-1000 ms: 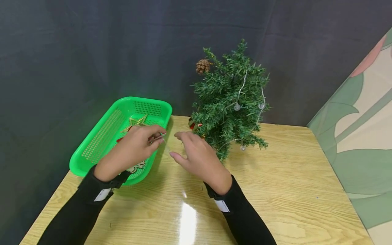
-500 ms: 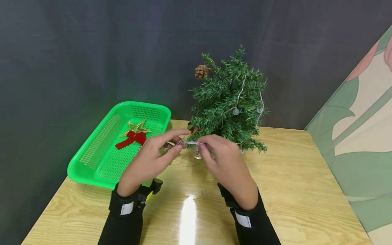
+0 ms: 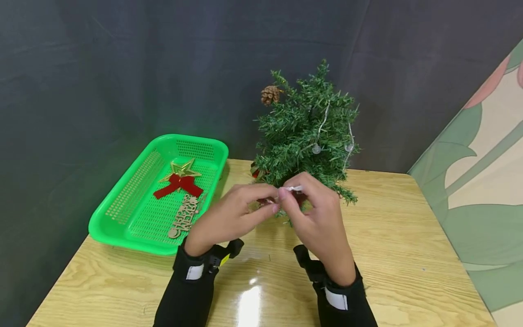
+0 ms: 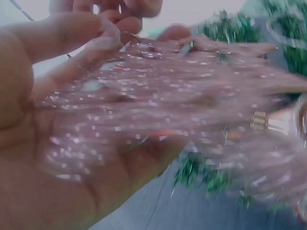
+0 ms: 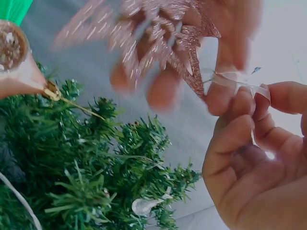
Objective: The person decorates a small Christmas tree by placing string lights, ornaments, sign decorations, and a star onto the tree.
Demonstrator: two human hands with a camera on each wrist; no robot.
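Evidently, the ribbon was the job

The left hand (image 3: 233, 213) held the glittery ornament (image 4: 144, 91), which lay across its fingers, thumb and forefinger apparently closed near the ribboned edge; blur in the left wrist view hid the exact contact. The right hand (image 3: 320, 213) pinched the white ribbon (image 5: 262, 92) between thumb and fingertips, just beside that edge. Both met above the worktop (image 3: 400, 236), in front of the tree (image 3: 304, 122), with the ornament off its branches.

By the look of it, the step in hand was readying the ribbon, perhaps opening its loop; whether a loop already gaped I could not tell. The next move called, I judged, for steady support from the left hand while the right hand spread the ribbon enough to pass over a twig. Hanging seemed not yet begun.

On the tree hung a bell (image 5: 21, 79) and a cone (image 3: 270, 95). Left of it, the basket (image 3: 122, 245) held a bow (image 3: 180, 181) and a sign (image 3: 184, 215).
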